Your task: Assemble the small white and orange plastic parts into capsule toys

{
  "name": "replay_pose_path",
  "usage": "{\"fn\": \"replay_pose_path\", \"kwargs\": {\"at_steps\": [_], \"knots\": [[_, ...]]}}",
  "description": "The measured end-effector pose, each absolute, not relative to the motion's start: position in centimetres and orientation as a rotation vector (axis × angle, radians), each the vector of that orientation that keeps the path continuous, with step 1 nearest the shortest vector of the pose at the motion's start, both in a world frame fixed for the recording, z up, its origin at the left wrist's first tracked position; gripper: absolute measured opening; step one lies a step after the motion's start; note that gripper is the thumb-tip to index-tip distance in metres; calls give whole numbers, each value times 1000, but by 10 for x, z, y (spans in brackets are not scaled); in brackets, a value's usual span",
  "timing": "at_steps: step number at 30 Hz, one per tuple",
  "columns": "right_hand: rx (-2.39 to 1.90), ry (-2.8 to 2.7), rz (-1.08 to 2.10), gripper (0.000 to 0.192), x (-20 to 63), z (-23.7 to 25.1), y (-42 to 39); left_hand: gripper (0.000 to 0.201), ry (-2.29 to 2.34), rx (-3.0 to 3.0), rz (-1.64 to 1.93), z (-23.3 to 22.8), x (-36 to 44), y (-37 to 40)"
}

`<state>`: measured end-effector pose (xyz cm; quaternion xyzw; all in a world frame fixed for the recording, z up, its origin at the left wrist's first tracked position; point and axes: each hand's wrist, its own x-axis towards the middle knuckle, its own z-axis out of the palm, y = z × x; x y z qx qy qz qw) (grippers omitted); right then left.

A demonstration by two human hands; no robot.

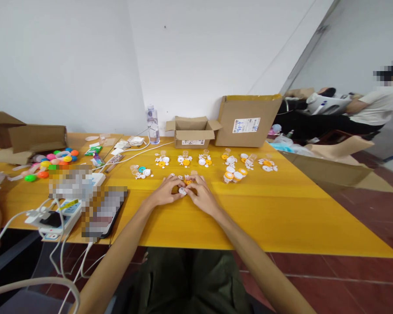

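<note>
It seems a workshop — small plastic parts [202,162] near cardboard boxes [244,122].

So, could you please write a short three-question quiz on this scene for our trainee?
1. True or false: the small open box stands between the bottle and the large box.
2. What is at the fingertips of the left hand and right hand? A) a phone B) a small whitish piece C) a cable
3. Which two colours show on the caps of the clustered cups?
Key: 1 true; 2 B; 3 orange and white.
</note>
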<state>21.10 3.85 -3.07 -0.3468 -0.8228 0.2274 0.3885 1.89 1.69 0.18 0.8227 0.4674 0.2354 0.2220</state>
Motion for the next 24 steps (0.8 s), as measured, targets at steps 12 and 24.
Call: {"fn": "replay_pose_path", "kwargs": {"at_steps": [12,24], "knots": [[-873,-2090,497,18,211,-32,38,9,1291,2282,650,1,19,17],[-882,-2102,524,15,213,-32,39,12,1298,2265,650,0,18,17]]}}
